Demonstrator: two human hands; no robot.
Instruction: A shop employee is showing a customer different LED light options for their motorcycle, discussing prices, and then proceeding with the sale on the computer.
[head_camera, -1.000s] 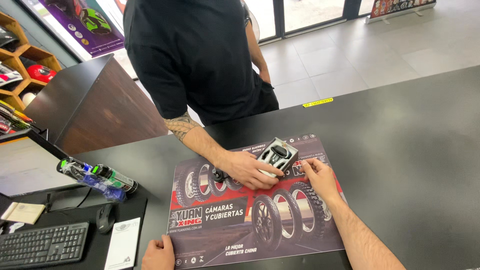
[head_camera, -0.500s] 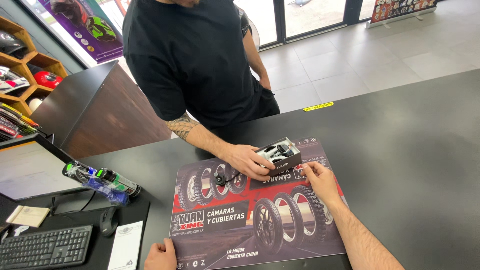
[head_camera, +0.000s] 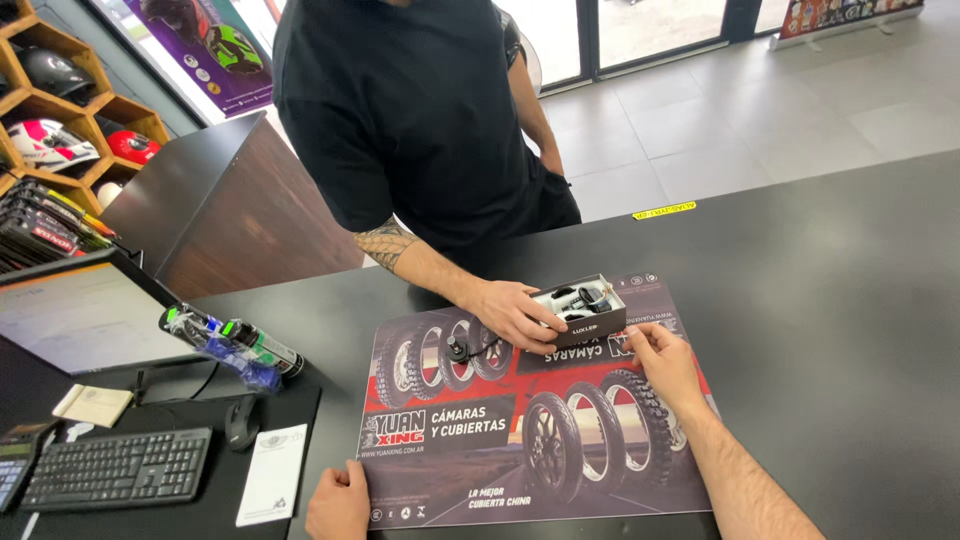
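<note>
Small box (head_camera: 583, 312) on mat (head_camera: 600, 470), keyboard (head_camera: 115, 468) far left.

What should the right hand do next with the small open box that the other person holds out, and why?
Probably move the right hand up to take the small open box. The other person's hand holds it tilted just above those fingers, while the left hand rests on the counter mat edge.
</note>
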